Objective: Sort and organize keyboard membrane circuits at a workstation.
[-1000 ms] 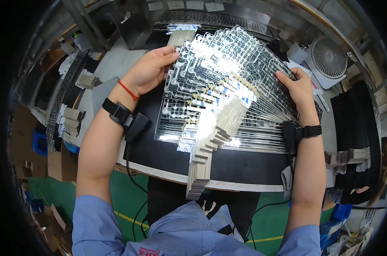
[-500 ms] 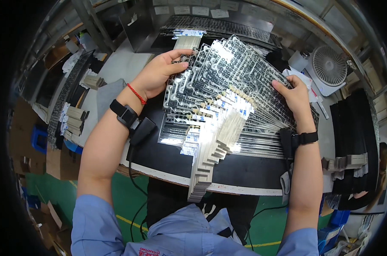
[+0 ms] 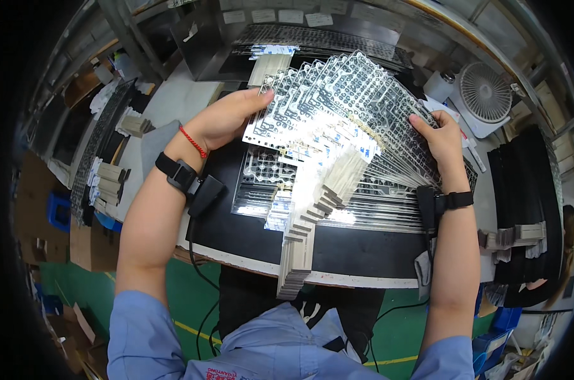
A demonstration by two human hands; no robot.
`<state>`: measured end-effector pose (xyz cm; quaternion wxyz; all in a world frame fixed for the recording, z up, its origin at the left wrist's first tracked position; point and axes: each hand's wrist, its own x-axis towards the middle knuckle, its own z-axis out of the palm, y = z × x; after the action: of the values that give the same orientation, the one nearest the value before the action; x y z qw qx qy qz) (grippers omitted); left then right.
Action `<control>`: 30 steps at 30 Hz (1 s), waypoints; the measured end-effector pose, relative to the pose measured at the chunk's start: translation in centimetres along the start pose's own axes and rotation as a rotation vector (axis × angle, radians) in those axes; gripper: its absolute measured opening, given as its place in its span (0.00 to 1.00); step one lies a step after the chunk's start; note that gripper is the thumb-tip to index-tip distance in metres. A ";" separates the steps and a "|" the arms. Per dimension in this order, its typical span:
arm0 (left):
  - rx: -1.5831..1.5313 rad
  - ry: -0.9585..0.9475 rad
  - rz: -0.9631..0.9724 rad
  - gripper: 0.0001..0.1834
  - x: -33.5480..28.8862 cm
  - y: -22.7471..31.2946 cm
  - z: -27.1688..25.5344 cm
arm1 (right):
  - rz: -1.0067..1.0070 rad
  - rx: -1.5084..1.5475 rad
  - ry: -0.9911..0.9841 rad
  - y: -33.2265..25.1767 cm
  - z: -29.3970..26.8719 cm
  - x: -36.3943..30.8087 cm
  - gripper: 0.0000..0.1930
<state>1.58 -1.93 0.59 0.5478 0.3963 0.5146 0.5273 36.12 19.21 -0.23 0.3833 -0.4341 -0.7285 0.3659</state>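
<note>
A fanned stack of clear membrane circuit sheets with dark and silvery traces is held up between my two hands. At the stack's left edge, my left hand pinches the upper sheets with the thumb on top; its fingers are hidden beneath them. My right hand grips the right edge, thumb on the face and fingers behind. Long pale ribbon tails of the sheets run down in stepped layers past the table's front edge. More circuit sheets lie under the raised ones on the black mat.
Behind stands another stack of circuit sheets with its own tails. A white fan and a bottle are at the back right. Further sheet stacks lie left and black ones right. Cables hang below the table.
My left hand has moved slightly left and down, and its sheets now tilt and catch more glare. More of the sheets below shows at the lower left. My right hand keeps its grip.
</note>
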 end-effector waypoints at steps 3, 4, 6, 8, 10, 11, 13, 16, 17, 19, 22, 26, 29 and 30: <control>0.138 -0.220 -0.049 0.25 -0.6 0.8 -0.9 | -0.012 -0.098 0.024 -0.3 -0.1 0.0 0.21; 0.193 -0.063 -0.077 0.25 -0.9 1.0 1.0 | -0.009 -0.180 0.041 -0.7 0.1 -0.2 0.22; 0.239 -0.015 -0.077 0.26 -1.2 1.1 2.9 | -0.128 -0.300 0.079 -1.8 2.0 -1.5 0.24; 0.267 0.045 -0.050 0.24 -1.1 0.9 3.5 | -0.336 -0.437 0.071 -3.2 4.5 -2.6 0.27; 0.239 0.011 0.024 0.23 -0.6 0.1 2.0 | -0.437 -0.410 0.028 -4.3 6.5 -3.7 0.29; 0.207 -0.027 0.095 0.22 -0.3 -0.1 1.4 | -0.445 -0.387 -0.014 -4.6 6.8 -4.0 0.28; 0.148 -0.014 0.132 0.20 -0.5 1.0 1.7 | -0.646 -0.430 0.149 -5.7 6.3 -4.7 0.26; 0.045 0.041 0.279 0.19 0.1 2.0 -0.2 | -0.834 -0.462 0.417 -6.7 4.3 -4.7 0.23; 0.026 0.067 0.302 0.18 0.5 2.4 -1.0 | -0.845 -0.480 0.447 -7.0 3.6 -4.8 0.21; -0.046 0.129 0.343 0.16 2.0 3.2 -3.1 | -0.862 -0.405 0.507 -6.6 3.0 -4.4 0.18; -0.083 0.281 0.356 0.19 4.6 4.3 -6.7 | -0.769 -0.347 0.362 -5.6 2.9 -3.7 0.14; -0.233 0.689 0.361 0.31 7.4 3.5 -8.0 | -0.542 -0.234 0.012 -4.2 3.0 -3.2 0.12; -0.201 0.735 0.416 0.29 7.8 2.4 -7.4 | -0.529 -0.336 -0.153 -2.8 3.0 -3.2 0.14; -0.157 0.753 0.423 0.26 7.3 1.8 -6.9 | -0.484 -0.397 -0.213 -2.9 2.9 -3.5 0.16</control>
<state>-6.12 4.79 0.21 0.2303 0.2301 0.5443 0.7731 33.71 14.41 0.22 0.2886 -0.2743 -0.9036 0.1583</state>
